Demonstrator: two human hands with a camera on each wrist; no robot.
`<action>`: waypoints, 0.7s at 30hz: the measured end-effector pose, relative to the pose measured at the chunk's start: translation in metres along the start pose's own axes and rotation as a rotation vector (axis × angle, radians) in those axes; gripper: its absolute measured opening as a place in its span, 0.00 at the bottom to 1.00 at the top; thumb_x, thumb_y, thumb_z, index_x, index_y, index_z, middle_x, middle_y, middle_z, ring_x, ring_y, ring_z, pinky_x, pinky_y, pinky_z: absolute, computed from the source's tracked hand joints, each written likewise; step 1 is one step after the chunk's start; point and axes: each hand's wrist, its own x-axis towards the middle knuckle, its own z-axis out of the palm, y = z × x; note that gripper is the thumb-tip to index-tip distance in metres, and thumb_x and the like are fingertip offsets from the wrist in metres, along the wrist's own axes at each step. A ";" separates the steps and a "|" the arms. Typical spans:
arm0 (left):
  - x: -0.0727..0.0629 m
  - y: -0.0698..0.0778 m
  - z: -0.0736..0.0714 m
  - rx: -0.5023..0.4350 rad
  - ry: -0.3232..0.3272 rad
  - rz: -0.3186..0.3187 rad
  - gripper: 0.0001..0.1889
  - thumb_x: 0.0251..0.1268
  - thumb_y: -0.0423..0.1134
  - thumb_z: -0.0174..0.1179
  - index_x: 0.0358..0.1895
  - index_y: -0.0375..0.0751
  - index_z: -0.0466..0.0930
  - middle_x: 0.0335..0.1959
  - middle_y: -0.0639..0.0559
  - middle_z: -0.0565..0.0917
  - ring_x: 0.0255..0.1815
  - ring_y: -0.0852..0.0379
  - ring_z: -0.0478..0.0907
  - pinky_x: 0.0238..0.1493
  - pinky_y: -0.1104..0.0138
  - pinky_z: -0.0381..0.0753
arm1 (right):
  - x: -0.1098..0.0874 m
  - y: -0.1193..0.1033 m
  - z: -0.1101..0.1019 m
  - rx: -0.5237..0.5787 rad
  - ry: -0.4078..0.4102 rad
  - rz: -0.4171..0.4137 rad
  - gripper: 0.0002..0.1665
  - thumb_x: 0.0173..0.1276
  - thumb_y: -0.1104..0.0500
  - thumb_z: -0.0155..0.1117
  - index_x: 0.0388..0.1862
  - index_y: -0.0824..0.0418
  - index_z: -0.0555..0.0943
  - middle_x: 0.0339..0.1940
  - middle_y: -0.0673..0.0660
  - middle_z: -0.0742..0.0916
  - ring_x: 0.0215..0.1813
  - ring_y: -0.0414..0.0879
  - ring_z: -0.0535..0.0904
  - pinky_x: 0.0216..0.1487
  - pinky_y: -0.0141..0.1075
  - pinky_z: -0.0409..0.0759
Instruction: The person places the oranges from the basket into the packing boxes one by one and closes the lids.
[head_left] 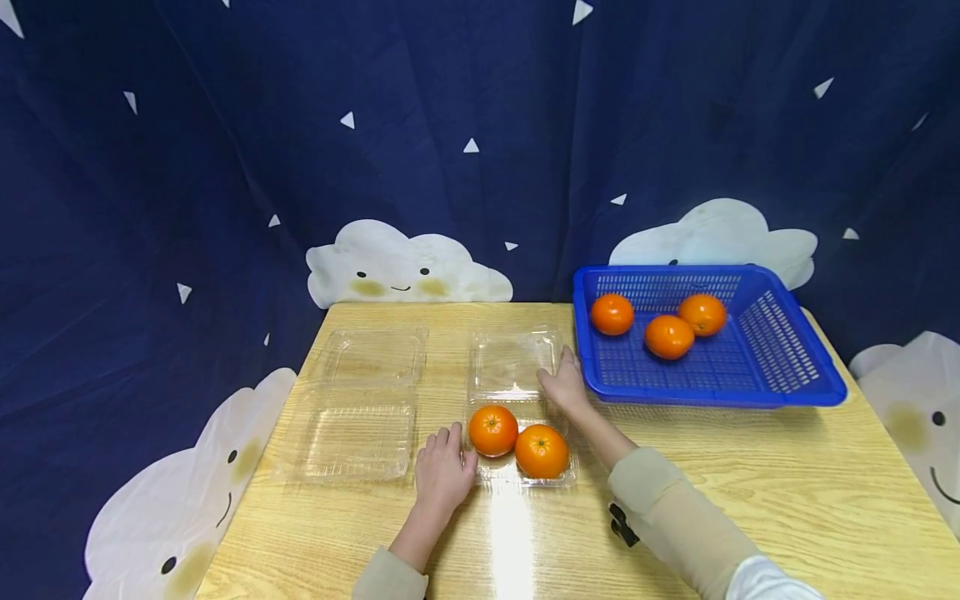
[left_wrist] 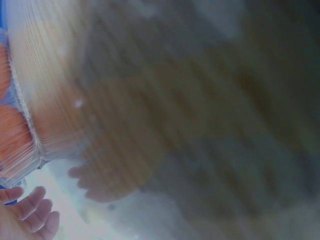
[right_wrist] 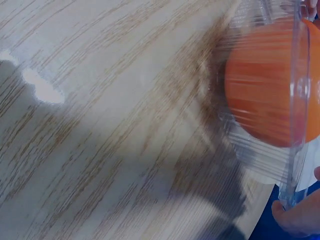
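Observation:
Two oranges (head_left: 492, 431) sit side by side in the base of a clear plastic clamshell box (head_left: 487, 480), whose lid (head_left: 512, 364) lies folded back behind them. My left hand (head_left: 442, 472) rests beside the base's left wall, thumb at the wall and fingers loosely extended. In the left wrist view that hand (left_wrist: 30, 215) shows relaxed, slightly bent fingers close to the box. With my right hand (head_left: 566, 387) I pinch the lid's right edge, thumb on the inner side and fingers outside. The right wrist view shows its fingertips (right_wrist: 285, 215) at the clear rim.
A blue plastic basket (head_left: 705, 398) with three oranges (head_left: 669, 337) stands at the back right, close to my right hand. Left of the box lies another opened clear clamshell (head_left: 360, 433). A dark blue curtain (head_left: 450, 167) hangs behind the wooden table (head_left: 675, 500).

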 end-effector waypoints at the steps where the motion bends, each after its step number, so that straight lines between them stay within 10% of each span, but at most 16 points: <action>1: 0.000 0.000 0.000 0.000 0.000 0.000 0.23 0.53 0.45 0.49 0.53 0.40 0.71 0.40 0.45 0.77 0.36 0.48 0.72 0.32 0.60 0.70 | -0.001 -0.001 0.000 0.005 0.013 0.000 0.45 0.58 0.59 0.54 0.69 0.74 0.46 0.67 0.74 0.57 0.68 0.65 0.53 0.67 0.49 0.53; 21: 0.001 -0.001 0.000 -0.007 0.013 -0.003 0.22 0.54 0.45 0.49 0.52 0.40 0.72 0.38 0.45 0.77 0.35 0.48 0.73 0.31 0.60 0.71 | -0.016 -0.022 0.003 0.217 0.203 -0.071 0.43 0.56 0.65 0.57 0.69 0.69 0.51 0.62 0.69 0.65 0.63 0.61 0.62 0.64 0.49 0.59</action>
